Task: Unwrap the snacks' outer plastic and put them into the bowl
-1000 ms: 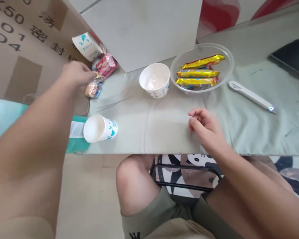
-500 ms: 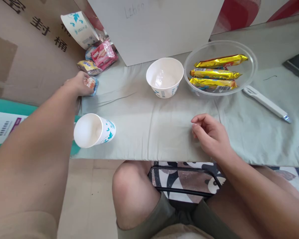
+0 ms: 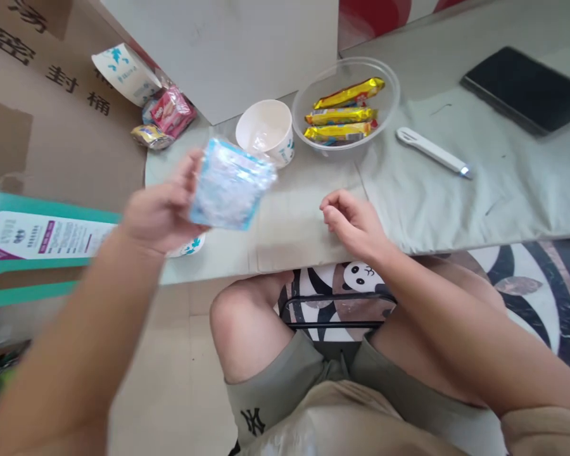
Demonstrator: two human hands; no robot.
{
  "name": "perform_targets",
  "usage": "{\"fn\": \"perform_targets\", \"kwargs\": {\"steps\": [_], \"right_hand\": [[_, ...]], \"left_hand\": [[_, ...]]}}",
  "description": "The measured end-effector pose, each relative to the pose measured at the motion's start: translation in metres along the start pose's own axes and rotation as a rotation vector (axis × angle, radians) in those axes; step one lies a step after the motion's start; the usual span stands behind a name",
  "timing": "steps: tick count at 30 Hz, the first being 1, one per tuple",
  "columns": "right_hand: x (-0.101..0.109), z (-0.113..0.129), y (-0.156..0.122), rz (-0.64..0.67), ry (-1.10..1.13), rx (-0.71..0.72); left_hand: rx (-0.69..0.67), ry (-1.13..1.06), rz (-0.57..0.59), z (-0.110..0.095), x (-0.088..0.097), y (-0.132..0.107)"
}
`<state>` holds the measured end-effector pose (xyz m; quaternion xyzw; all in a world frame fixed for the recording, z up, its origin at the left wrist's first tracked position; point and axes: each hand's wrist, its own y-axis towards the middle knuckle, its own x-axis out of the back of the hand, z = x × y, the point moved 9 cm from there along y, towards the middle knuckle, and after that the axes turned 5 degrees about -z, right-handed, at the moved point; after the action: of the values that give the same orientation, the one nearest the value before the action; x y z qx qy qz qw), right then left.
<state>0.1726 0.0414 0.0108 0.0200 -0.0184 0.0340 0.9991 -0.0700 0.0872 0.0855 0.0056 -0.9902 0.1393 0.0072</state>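
My left hand [image 3: 159, 212] is raised above the table's left edge and grips a small blue-and-clear snack packet [image 3: 228, 185], which is blurred by motion. It hides most of a paper cup [image 3: 190, 247] lying on its side beneath it. My right hand [image 3: 351, 221] rests near the table's front edge with its fingers curled in loosely and nothing visible in them. An upright paper bowl [image 3: 265, 131] stands behind the packet. A clear plastic bowl [image 3: 389, 85] to its right holds three gold-wrapped bars [image 3: 341, 115].
Snack packets [image 3: 164, 120] and another paper cup [image 3: 123, 73] lie at the far left against a cardboard box [image 3: 52, 126]. A white box [image 3: 247, 50] stands behind the bowls. A white tool [image 3: 432, 152] and a dark tablet [image 3: 522, 88] lie to the right.
My left hand took a packet from the pile at the far left and lifted it toward the middle of the table. My right hand stayed near the front edge.
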Motion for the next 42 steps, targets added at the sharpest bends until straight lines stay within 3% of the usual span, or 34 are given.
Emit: {"fn": "perform_targets", "kwargs": {"steps": [3, 5, 7, 9, 13, 16, 21, 25, 28, 31, 34, 38, 42], "right_hand": [[0.007, 0.001, -0.001, -0.027, 0.114, -0.001], [0.016, 0.001, 0.000, -0.062, 0.109, 0.009], [0.033, 0.002, 0.003, -0.137, -0.008, 0.045], [0.061, 0.005, 0.009, -0.278, -0.220, 0.113], [0.122, 0.010, 0.019, -0.540, -0.712, 0.212], [0.148, -0.004, 0.029, -0.565, -0.966, 0.130], [0.145, -0.020, 0.034, -0.448, -1.111, -0.040], [0.147, -0.006, 0.019, -0.539, -1.137, -0.146], [0.151, 0.006, 0.009, -0.637, -0.839, -0.042], [0.150, 0.000, 0.004, -0.693, -0.186, 0.083], [0.132, -0.017, 0.007, -0.627, 0.285, 0.022], [0.098, -0.016, 0.011, -0.467, 0.506, -0.060], [0.089, -0.009, 0.010, -0.461, 0.559, -0.081]], "left_hand": [[0.082, -0.138, 0.105, 0.041, -0.076, -0.025], [0.147, -0.217, 0.195, 0.073, -0.116, -0.031], [0.192, -0.309, 0.273, 0.097, -0.143, -0.029], [0.226, -0.375, 0.313, 0.112, -0.155, -0.021], [0.222, -0.394, 0.294, 0.117, -0.155, 0.000], [0.151, -0.362, 0.312, 0.109, -0.152, 0.009], [-0.097, -0.204, 0.287, 0.094, -0.138, 0.017], [-0.158, -0.046, 0.226, 0.098, -0.118, 0.019], [-0.163, 0.042, 0.154, 0.101, -0.102, 0.019], [-0.196, 0.186, 0.066, 0.101, -0.091, 0.019], [-0.273, 0.346, 0.015, 0.097, -0.090, 0.016], [-0.429, 0.512, -0.023, 0.086, -0.095, 0.008], [-0.441, 0.529, 0.024, 0.084, -0.100, 0.006]]}}
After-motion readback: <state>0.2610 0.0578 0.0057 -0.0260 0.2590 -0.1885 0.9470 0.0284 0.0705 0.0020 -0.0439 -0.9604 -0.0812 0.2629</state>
